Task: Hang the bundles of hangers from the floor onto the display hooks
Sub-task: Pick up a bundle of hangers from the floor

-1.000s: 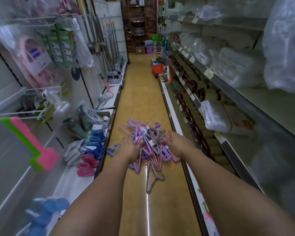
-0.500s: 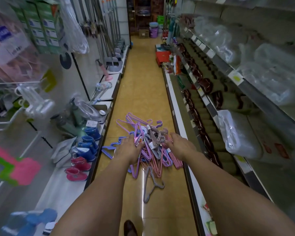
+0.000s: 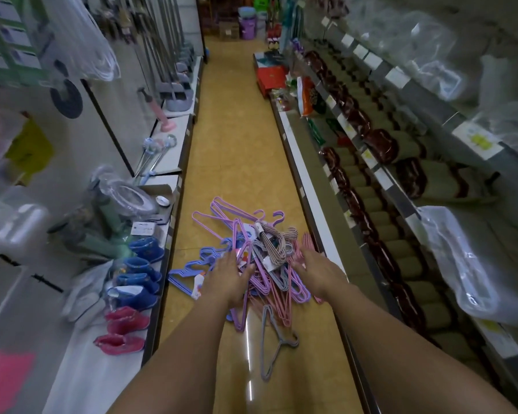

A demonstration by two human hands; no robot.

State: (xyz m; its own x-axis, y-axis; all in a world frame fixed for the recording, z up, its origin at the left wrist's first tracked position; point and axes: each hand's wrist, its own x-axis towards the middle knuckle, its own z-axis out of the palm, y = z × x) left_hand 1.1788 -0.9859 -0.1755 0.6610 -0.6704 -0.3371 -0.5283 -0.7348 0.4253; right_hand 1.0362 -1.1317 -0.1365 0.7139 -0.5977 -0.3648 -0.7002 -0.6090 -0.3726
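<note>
Hangers (image 3: 251, 264) piled tangled on aisle floor (image 3: 237, 150) between shelving. Left hand (image 3: 229, 279) and right hand (image 3: 317, 274) laid on pile, fingers hidden; grip cannot be told. Advisable: single out one tied bundle, lift clear of snags.

A narrow shop aisle ran straight ahead, its floor (image 3: 237, 150) of glossy yellow-tan tile catching a thin streak of overhead light. On the left stood a white wall panel (image 3: 114, 115) with a low white shelf (image 3: 174, 150) along its foot, carrying small blue boots (image 3: 144, 273) and pink boots (image 3: 126, 321). On the right rose tiered metal shelves (image 3: 401, 186) with price tags on their edges and clear plastic bags (image 3: 461, 264). A purple bucket (image 3: 247, 28) stood at the far end. The light was dim.
</note>
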